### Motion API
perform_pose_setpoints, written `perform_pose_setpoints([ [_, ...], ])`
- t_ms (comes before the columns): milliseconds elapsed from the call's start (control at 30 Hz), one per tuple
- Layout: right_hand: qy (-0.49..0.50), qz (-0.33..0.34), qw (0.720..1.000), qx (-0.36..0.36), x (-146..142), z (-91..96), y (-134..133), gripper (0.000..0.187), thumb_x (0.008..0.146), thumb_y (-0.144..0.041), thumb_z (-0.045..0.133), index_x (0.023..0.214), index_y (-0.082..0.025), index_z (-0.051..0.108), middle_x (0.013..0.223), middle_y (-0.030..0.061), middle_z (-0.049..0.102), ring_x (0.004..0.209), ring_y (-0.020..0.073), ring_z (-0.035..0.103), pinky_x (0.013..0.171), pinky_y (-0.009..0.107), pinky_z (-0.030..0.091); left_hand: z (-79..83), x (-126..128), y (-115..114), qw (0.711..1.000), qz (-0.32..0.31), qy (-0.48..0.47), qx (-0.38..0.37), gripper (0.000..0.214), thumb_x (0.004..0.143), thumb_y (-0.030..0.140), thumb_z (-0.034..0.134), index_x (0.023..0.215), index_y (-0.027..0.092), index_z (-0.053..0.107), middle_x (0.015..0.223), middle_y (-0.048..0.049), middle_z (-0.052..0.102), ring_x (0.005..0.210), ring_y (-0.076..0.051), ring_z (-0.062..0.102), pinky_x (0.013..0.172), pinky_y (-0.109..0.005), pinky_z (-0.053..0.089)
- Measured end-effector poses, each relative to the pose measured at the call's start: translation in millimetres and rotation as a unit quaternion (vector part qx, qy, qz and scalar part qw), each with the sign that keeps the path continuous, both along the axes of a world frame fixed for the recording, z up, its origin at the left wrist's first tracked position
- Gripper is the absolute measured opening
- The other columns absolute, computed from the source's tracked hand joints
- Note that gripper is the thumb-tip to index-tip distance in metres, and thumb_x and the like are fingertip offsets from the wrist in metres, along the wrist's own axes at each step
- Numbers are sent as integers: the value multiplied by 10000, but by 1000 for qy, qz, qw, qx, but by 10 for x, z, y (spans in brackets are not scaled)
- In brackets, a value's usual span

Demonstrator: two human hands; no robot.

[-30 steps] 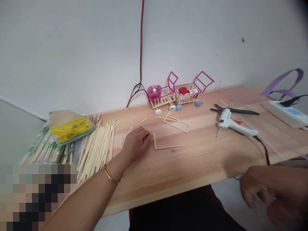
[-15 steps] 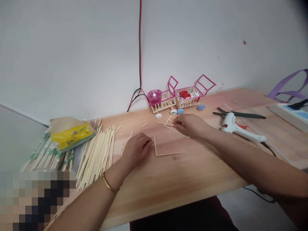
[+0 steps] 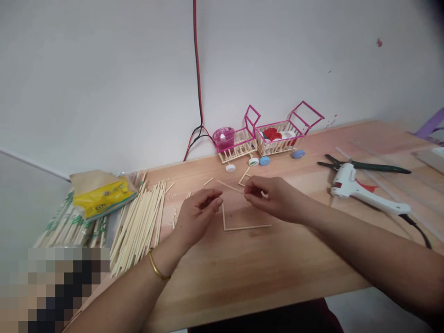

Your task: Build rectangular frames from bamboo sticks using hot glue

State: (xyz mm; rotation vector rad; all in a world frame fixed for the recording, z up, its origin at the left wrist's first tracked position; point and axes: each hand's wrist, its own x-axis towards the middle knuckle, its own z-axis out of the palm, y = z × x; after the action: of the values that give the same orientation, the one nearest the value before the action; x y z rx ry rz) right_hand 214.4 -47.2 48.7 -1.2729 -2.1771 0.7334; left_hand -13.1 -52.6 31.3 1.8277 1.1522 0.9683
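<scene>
My right hand (image 3: 274, 199) is closed in a pinch on a thin wooden stick (image 3: 229, 186) that juts out to the left, raised a little over the wooden table (image 3: 263, 268). My left hand (image 3: 197, 215) hovers close beside it with fingers curled loosely, its fingertips near the corner of an L-shaped piece of two joined sticks (image 3: 243, 226) lying on the table. Whether the left fingers touch or hold anything is unclear. A gold bangle sits on my left wrist.
A heap of loose sticks (image 3: 138, 222) and a yellow packet (image 3: 100, 194) lie at the left. Two stick carts with pink frames (image 3: 274, 134), bottle caps and a red-black cable stand by the wall. A white glue gun (image 3: 360, 192) and pliers (image 3: 364, 164) lie at the right.
My right hand came up from below the table edge, reached the sticks by the carts, then drew back toward my left hand with a stick. The left hand lifted slightly.
</scene>
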Motion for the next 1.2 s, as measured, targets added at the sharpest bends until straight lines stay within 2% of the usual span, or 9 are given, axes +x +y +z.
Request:
perform_pose_setpoints([
  [133,22,34,999,24,-91,-11,-114,92,831,-225,501,787,-176,565,682,-12,571,624,104,493,588,233,365,127,203,-88,984,-26,-119,-129,206,817,311,595,929,142,634,722,-17,619,631,-96,558,617,-231,465],
  [233,30,53,998,30,-37,1,-94,151,860,-304,508,843,-183,597,750,4,615,666,112,520,623,237,386,191,261,-71,958,8,-224,-178,196,821,322,585,808,129,616,737,-30,627,660,-108,590,644,-250,492],
  [367,-92,-29,992,76,184,-69,58,198,850,-358,520,877,-183,610,831,41,636,704,145,542,624,258,377,130,156,71,909,80,-357,-201,200,809,343,577,773,150,538,702,-24,632,618,-140,614,585,-286,515],
  [467,-205,-63,973,88,297,-174,167,194,831,-341,515,841,-172,610,807,61,632,726,179,554,626,279,367,-11,61,190,900,125,-343,-237,222,751,339,642,756,148,529,543,27,544,419,-81,479,366,-169,347],
  [533,-240,-62,966,78,305,-222,197,191,818,-337,511,800,-176,611,794,60,632,712,181,556,617,279,361,-95,38,246,911,134,-314,-233,242,744,355,648,741,141,537,511,39,514,360,-52,398,323,-151,255],
  [667,-261,-53,963,48,251,-216,175,174,799,-294,496,722,-188,612,732,39,631,629,158,532,571,266,333,-174,45,289,938,110,-259,-200,261,761,393,630,750,140,566,523,38,526,335,-30,361,322,-150,209],
  [800,-271,-28,961,37,233,-141,111,148,783,-266,505,695,-194,600,705,27,626,612,157,518,578,274,326,-188,36,289,950,90,-221,-201,274,766,415,625,765,143,587,572,26,554,358,-24,372,332,-155,186],
  [1033,-239,116,959,100,129,-95,-31,152,839,-227,479,749,-188,595,756,29,631,715,174,547,685,304,355,-152,15,306,939,74,-235,-238,231,730,353,664,742,143,568,582,47,511,375,-12,325,350,-159,210],
  [1200,-226,127,955,145,47,-97,-100,189,858,-212,463,737,-180,605,729,39,631,700,176,561,676,304,359,-52,38,247,945,91,-131,-285,230,736,349,648,670,158,537,457,76,415,331,-24,296,343,-170,212],
])
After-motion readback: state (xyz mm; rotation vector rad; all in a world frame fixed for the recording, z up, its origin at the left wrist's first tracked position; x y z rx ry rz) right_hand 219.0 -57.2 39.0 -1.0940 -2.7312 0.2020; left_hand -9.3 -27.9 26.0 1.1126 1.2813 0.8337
